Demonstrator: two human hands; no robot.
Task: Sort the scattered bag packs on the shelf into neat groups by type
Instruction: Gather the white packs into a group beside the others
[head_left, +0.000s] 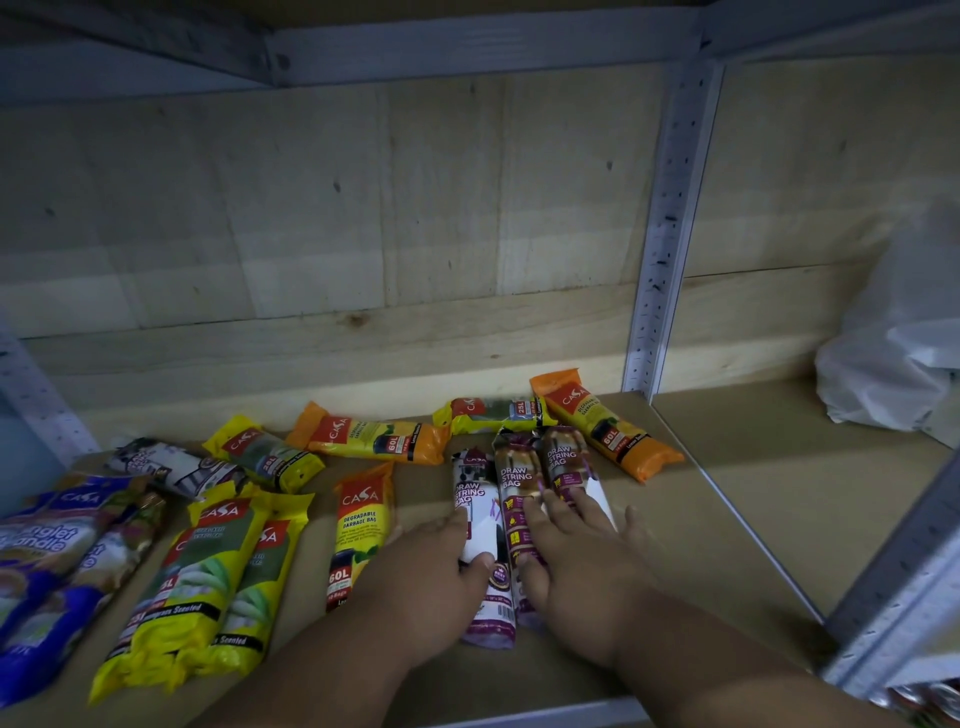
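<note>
- While three draw-string packs (519, 499) lie side by side, long axes pointing away from me, my left hand (431, 571) pinches the leftmost.
- My right hand (576, 551) seemingly rests flat on the other two.

- Both forearms are stretched forward from the lower edge of the view, converging toward the middle.
- The left hand (431, 582) is laid palm down, its thumb and fingers (460, 519) curled round a pack, which is gripped.
- The right hand (576, 566) is laid flat beside it, palm down.
- The right hand's fingers are held straight and spread, pressed downward, thumb angled toward the left hand.
</note>
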